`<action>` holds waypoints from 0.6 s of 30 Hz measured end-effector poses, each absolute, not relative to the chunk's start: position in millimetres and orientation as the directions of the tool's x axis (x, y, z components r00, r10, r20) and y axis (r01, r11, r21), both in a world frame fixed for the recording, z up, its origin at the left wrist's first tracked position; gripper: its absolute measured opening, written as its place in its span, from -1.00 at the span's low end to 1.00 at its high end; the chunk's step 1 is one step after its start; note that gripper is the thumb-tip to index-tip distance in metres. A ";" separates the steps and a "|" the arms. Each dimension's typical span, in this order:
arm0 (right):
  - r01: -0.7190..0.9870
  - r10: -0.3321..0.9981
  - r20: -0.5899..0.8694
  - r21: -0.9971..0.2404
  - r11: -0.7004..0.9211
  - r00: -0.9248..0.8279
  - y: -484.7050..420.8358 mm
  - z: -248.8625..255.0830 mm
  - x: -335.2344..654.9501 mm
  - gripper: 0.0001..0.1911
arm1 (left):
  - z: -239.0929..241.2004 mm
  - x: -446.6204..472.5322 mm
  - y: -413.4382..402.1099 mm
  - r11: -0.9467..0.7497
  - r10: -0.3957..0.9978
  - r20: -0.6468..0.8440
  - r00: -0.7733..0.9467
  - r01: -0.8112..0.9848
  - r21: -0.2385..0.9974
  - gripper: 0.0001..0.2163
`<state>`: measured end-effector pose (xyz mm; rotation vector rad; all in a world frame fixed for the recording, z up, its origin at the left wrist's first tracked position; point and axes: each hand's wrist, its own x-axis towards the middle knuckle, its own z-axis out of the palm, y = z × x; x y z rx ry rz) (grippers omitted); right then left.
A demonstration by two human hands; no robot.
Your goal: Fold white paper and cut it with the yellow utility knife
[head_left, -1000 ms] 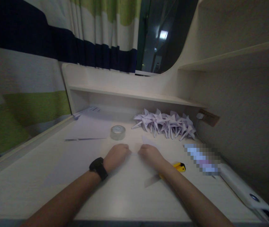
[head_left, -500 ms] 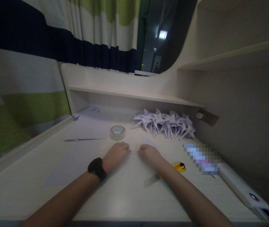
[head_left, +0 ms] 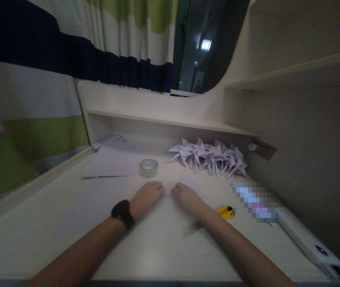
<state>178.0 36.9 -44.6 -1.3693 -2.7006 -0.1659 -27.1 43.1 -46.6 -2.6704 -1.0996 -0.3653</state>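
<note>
My left hand [head_left: 148, 196], below a black wristwatch [head_left: 122, 212], rests on the desk with its fingers curled together. Close by on the right, my right hand [head_left: 188, 197] is closed in a pinch. A thin white paper roll or strip [head_left: 168, 195] spans the narrow gap between both sets of fingertips; its ends are hidden under the hands. Just beyond my right hand lies a small white paper piece [head_left: 189, 181]. A yellow utility knife [head_left: 226, 212] is partly covered by my right forearm. Behind my left hand stands a roll of clear tape [head_left: 148, 168].
White paper sheets [head_left: 110, 159] are stacked at the back left, with another sheet [head_left: 92, 207] in front. Several folded paper pinwheels [head_left: 208, 155] are piled at the back right. A blurred-out phone-like object [head_left: 253, 201] and a white device [head_left: 304, 235] lie along the right wall.
My right hand has shifted slightly left, narrowing the gap between the hands. A little more of the small paper piece behind it shows. My left hand has barely moved.
</note>
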 end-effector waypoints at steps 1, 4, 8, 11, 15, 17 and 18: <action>0.812 0.802 0.156 -0.001 0.584 -0.577 37.3 -45.5 179.3 -0.79 | -46.6 -27.4 43.1 -0.694 0.658 0.312 0.685 0.713 -0.101 -0.90; 0.774 0.789 0.248 -0.181 0.607 -0.561 38.0 -46.6 184.5 -0.70 | -45.5 -27.4 41.4 -0.690 0.675 0.324 0.663 0.722 -0.041 -0.89; 0.641 0.743 0.381 -0.378 0.668 -0.550 36.9 -44.3 188.2 -0.68 | -41.5 -25.0 36.8 -0.716 0.658 0.328 0.678 0.698 -0.008 -0.86; 0.587 0.732 0.414 -0.438 0.681 -0.541 36.9 -43.8 187.5 -0.68 | -39.8 -23.8 34.5 -0.713 0.662 0.311 0.682 0.701 -0.020 -0.84; 0.595 0.745 0.457 -0.451 0.665 -0.486 39.6 -46.9 186.8 -0.68 | -40.6 -25.0 34.1 -0.706 0.676 0.295 0.676 0.708 -0.004 -0.82; 0.594 0.739 0.464 -0.444 0.671 -0.488 40.0 -47.7 187.3 -0.69 | -41.4 -25.8 34.3 -0.706 0.682 0.280 0.675 0.708 0.011 -0.81; 0.594 0.734 0.460 -0.436 0.676 -0.499 39.7 -47.4 187.6 -0.70 | -41.7 -26.0 34.4 -0.706 0.685 0.270 0.677 0.708 0.019 -0.80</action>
